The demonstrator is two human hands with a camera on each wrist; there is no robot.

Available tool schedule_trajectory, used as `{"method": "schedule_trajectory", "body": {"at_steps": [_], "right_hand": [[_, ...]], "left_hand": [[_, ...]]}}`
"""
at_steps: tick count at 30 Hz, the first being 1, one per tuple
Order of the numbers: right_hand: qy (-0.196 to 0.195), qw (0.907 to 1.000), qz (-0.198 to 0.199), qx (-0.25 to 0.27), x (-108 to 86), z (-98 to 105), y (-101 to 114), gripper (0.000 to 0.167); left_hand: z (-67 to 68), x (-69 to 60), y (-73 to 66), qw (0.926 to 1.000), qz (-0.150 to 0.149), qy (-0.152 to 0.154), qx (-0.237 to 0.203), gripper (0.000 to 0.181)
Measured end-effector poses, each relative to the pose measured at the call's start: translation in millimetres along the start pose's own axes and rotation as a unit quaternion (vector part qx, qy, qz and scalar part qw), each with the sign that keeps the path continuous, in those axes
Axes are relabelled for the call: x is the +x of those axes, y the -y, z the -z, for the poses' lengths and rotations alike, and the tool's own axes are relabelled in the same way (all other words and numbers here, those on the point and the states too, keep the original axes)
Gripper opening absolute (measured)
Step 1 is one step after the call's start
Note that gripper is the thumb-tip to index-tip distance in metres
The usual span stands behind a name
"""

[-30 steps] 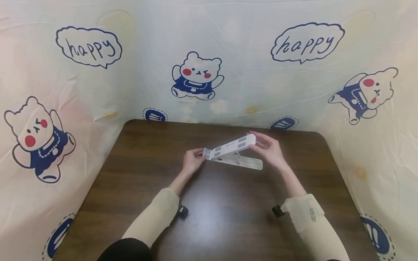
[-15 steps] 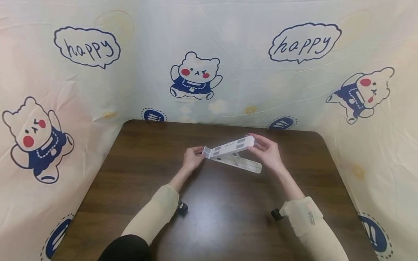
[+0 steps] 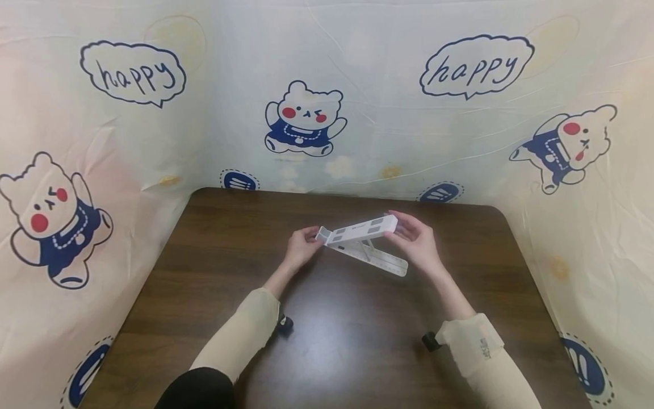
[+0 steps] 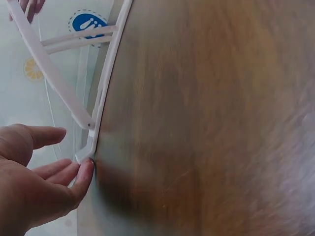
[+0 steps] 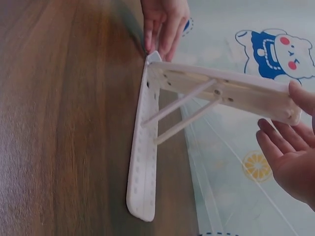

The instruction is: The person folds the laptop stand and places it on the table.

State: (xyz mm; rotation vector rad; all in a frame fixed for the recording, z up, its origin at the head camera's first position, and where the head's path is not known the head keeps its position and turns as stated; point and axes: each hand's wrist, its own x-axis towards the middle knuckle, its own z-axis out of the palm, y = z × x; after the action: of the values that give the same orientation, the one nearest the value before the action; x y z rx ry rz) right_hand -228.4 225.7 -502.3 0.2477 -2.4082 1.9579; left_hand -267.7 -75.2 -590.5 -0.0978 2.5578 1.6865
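A white folding laptop stand [image 3: 361, 228] with grey pads is unfolded on the table. Its upper panel [image 5: 231, 86] slants up to the right, propped by thin struts [image 5: 182, 115] over the slotted base bar [image 5: 142, 162]. At the hinge end, my left hand [image 3: 302, 249] pinches the small lip [image 4: 86, 153]. My right hand [image 3: 418, 241] holds the raised end of the upper panel, thumb on one side and fingers on the other. Whether the base bar lies fully flat on the table cannot be told.
The dark wooden table [image 3: 327, 341] spreads around the stand, with rounded far corners. A pale curtain [image 3: 388, 113] printed with cartoon bears hangs behind and along both sides. Black wrist cameras [image 3: 431, 341] sit on both sleeves.
The base bar's right end has swung slightly toward me, and the upper panel's raised end has come down a little. Both hands keep their hold; the head view has shifted slightly.
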Motion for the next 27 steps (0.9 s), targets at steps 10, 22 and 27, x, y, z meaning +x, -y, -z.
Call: {"method": "schedule_trajectory", "body": {"at_steps": [10,22,27], "right_hand": [[0.011,0.9974,0.016,-0.069,-6.6,12.4,-13.2,0.056],[-0.002,0.9948,0.027,-0.098,-4.2,14.0,-6.5,0.050],[-0.006,0.9940,0.032,-0.105,-3.9,12.1,-7.9,0.049]], "left_hand": [[-21.7,-8.4,43.4,0.9900,-0.102,-0.020,0.095,0.059],[-26.7,-36.3,35.8,0.9809,-0.123,0.031,0.148,0.086],[-17.8,-43.8,15.4,0.9789,-0.091,0.064,0.172,0.091]]}}
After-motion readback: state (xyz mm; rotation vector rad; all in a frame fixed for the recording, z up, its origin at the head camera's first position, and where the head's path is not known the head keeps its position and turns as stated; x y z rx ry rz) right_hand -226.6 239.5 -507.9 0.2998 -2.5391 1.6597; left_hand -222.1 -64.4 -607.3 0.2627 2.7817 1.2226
